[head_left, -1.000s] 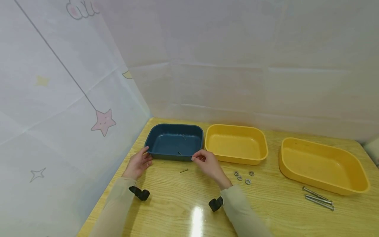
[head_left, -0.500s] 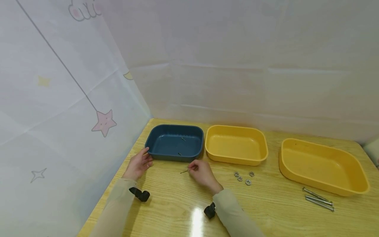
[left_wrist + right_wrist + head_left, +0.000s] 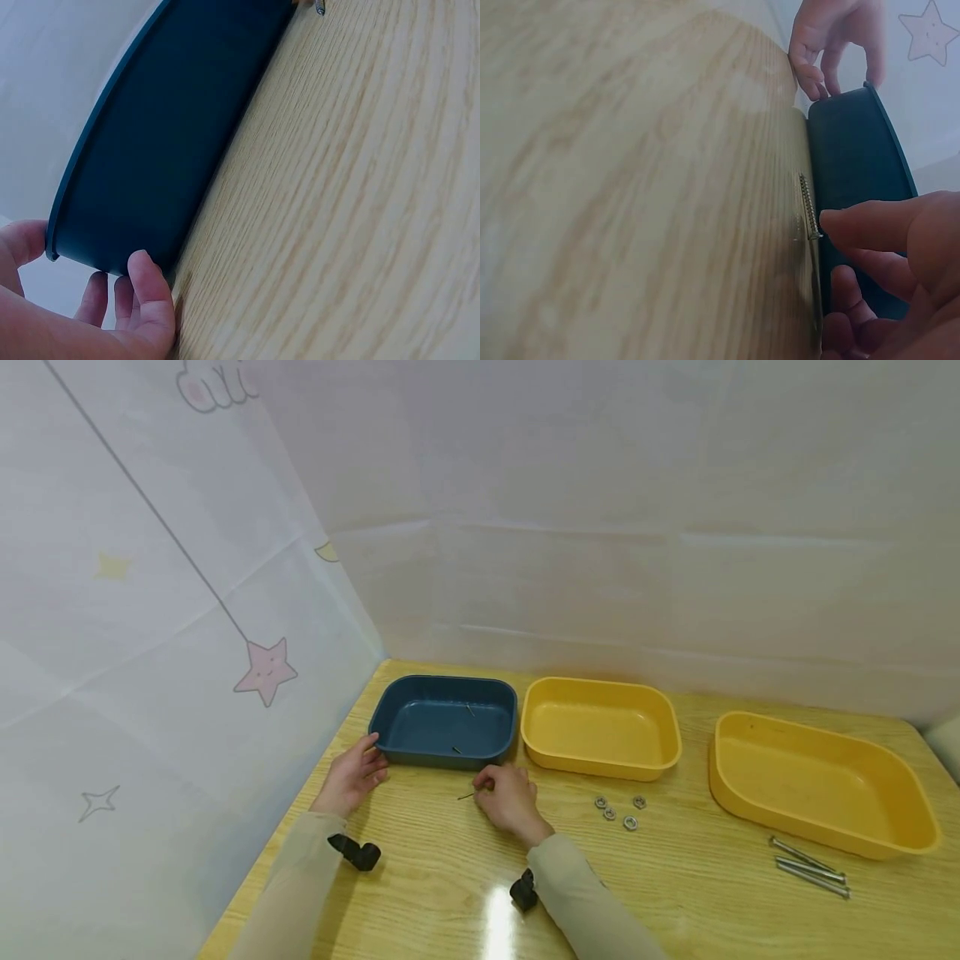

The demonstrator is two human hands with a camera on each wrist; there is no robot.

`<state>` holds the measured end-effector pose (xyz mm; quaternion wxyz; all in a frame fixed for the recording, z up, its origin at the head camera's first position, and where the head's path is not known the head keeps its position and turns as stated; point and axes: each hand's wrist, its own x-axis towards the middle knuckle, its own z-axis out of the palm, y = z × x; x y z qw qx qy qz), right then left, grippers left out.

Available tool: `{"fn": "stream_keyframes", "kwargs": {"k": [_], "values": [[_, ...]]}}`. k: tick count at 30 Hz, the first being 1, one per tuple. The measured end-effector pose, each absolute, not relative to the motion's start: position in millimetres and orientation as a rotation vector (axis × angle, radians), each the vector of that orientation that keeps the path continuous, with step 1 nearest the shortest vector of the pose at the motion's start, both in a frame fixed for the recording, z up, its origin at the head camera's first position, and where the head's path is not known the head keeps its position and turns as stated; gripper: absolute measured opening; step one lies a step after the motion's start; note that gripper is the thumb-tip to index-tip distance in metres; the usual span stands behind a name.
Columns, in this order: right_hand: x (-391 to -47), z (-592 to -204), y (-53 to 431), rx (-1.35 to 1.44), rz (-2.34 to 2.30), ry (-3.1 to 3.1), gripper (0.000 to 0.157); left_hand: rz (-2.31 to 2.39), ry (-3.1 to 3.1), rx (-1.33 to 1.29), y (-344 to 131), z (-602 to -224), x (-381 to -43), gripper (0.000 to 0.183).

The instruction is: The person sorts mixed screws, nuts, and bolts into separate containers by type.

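Note:
My left hand (image 3: 350,779) holds the near left corner of a dark blue tray (image 3: 420,760); in the left wrist view its thumb is at the rim and its fingers are against the outer wall. In front of the tray, a small threaded screw (image 3: 809,210) lies close to the tabletop. My right hand (image 3: 507,799) is over its head end, fingers bent, with a fingertip right at the screw head. Whether the fingers pinch it, I cannot tell. Two more small screws, one near the front (image 3: 457,750) and one farther back (image 3: 470,710), lie inside the blue tray.
A yellow tray (image 3: 600,768) stands just right of the blue one, and another yellow tray (image 3: 825,832) sits farther right. Several hex nuts (image 3: 631,822) lie before the middle tray. Long bolts (image 3: 812,870) lie before the right tray. A white printed sheet (image 3: 555,585) hangs behind.
My right hand has come down from the blue tray's front right rim to the screw on the table, now covering its head end. The left hand has stayed at the tray corner.

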<state>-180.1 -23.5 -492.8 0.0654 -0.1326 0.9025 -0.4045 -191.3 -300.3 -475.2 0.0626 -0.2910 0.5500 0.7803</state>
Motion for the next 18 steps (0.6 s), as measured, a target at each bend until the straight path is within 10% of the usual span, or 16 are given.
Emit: {"fn": "stream_keyframes", "kwargs": {"k": [18], "values": [[-182.5, -497.0, -26.0, -0.38, -1.165, 2.719, 0.005, 2.35, 1.699, -0.886, -298.0, -475.9, -190.5, 0.048]]}}
